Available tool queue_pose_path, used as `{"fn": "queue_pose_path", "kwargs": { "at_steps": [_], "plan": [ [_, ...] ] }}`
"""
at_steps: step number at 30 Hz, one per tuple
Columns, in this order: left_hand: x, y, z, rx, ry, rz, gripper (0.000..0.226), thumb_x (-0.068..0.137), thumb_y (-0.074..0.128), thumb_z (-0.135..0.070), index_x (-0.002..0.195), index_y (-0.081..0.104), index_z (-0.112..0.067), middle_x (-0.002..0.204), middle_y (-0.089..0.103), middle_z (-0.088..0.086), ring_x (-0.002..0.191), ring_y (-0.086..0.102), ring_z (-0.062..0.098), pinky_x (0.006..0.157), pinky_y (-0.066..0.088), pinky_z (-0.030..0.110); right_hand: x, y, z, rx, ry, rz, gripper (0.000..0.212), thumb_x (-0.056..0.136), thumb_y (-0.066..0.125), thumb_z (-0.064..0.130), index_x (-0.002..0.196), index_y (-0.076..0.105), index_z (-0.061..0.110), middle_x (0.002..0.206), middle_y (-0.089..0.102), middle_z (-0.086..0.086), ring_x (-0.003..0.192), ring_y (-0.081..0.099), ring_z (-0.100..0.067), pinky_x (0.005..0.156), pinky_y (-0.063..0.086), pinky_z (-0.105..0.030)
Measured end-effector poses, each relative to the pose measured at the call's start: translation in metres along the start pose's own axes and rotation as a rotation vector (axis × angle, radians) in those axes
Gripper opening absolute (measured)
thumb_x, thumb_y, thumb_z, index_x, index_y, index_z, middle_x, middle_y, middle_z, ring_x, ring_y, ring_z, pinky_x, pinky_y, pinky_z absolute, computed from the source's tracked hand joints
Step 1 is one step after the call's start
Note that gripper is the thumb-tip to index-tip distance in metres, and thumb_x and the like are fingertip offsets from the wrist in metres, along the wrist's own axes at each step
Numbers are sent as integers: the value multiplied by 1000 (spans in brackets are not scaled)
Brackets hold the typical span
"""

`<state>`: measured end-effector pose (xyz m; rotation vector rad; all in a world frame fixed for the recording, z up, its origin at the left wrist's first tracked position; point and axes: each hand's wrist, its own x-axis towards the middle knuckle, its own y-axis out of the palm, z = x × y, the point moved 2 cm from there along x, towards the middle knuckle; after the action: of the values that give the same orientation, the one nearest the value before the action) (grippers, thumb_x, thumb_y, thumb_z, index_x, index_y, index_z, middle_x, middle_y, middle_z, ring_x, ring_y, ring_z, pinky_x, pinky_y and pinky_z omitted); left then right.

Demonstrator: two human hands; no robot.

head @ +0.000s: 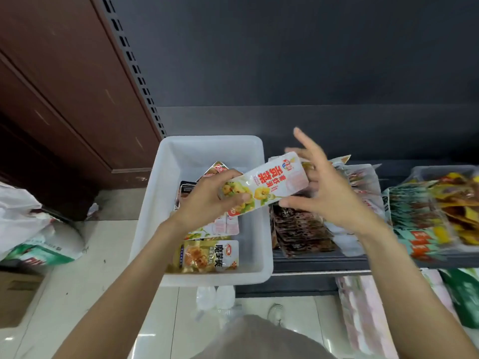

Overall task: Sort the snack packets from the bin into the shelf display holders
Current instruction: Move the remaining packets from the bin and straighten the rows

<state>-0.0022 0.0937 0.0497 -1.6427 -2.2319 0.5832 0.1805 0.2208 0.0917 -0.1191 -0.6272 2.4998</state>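
**White bin part-emptied, one packet in transit**

White-and-green snack packet (264, 183) sits above the bin's (166, 161) right rim, pinched by the left hand (207, 200); the right hand (324, 187) reaches for it, fingers spread. Several packets remain binned, including a yellow one (207, 256); shelf holders (318, 263) already carry stock.

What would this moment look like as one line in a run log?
left hand: holds white snack packet | right hand: open, fingers at packet's far end | packet: above white bin edge | more packets in bin
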Motion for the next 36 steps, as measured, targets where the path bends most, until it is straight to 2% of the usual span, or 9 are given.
{"fn": "queue_pose_path", "kwargs": {
  "at_steps": [3,5,11,16,20,23,31,34,36],
  "plan": [
    [19,35,-40,117,105,21,22,83,70,-29,104,63,-24,100,68,-11,91,62,2,76,53,30,-29,-38,-11,-32,97,-133,69,79,74,21,131,37,47,95,70,10,72,69,-7,68,57,-26],
    [36,65,-58,186,169,-28,30,80,71,-37,107,67,-22,102,70,-7,92,64,8,77,53,32,-52,-65,-21,-137,42,-258,39,84,69,19,113,56,41,90,70,14,64,68,-6,58,55,-20],
    [96,145,-89,248,371,-207,38,91,57,-24,128,53,-20,119,56,-2,100,58,11,83,50,30,-106,-151,-62,-189,23,-741,13,89,64,18,91,61,30,71,65,28,62,65,-3,53,49,-13],
    [138,200,-93,617,480,-82,37,89,54,-19,126,55,-12,123,59,4,117,50,22,89,46,36,-99,-202,-101,-310,5,-825,15,94,59,18,106,68,14,94,66,14,85,66,-7,70,58,-41],
    [161,226,-84,1040,402,37,41,93,43,-25,131,49,-9,124,58,8,117,46,25,98,31,34,-67,-215,-123,-365,-27,-763,17,94,56,14,106,69,14,100,66,10,89,66,-11,76,57,-38],
    [161,235,-80,1140,444,77,27,91,46,-22,111,63,-20,105,66,-2,104,54,20,95,31,31,-41,-216,-126,-522,-98,-655,16,93,57,14,104,70,15,101,69,6,88,66,-12,74,56,-36],
    [159,232,-76,1048,456,99,20,55,84,-19,66,73,-31,60,64,-13,59,60,10,73,38,24,12,-170,-128,-1073,62,-115,24,93,49,19,106,65,31,106,68,2,97,63,-28,76,45,-35],
    [157,231,-80,956,495,50,21,56,84,-16,66,72,-30,60,65,-11,58,61,12,76,35,25,17,-151,-143,-1088,146,103,27,92,48,18,108,67,30,107,69,-1,104,61,-26,89,39,-35],
    [154,229,-79,906,492,19,10,69,77,-19,75,73,-26,71,69,-8,70,64,15,81,33,26,16,-147,-152,-1023,139,79,30,92,47,17,109,68,29,107,69,-2,104,61,-26,92,37,-36]
  ]
}}
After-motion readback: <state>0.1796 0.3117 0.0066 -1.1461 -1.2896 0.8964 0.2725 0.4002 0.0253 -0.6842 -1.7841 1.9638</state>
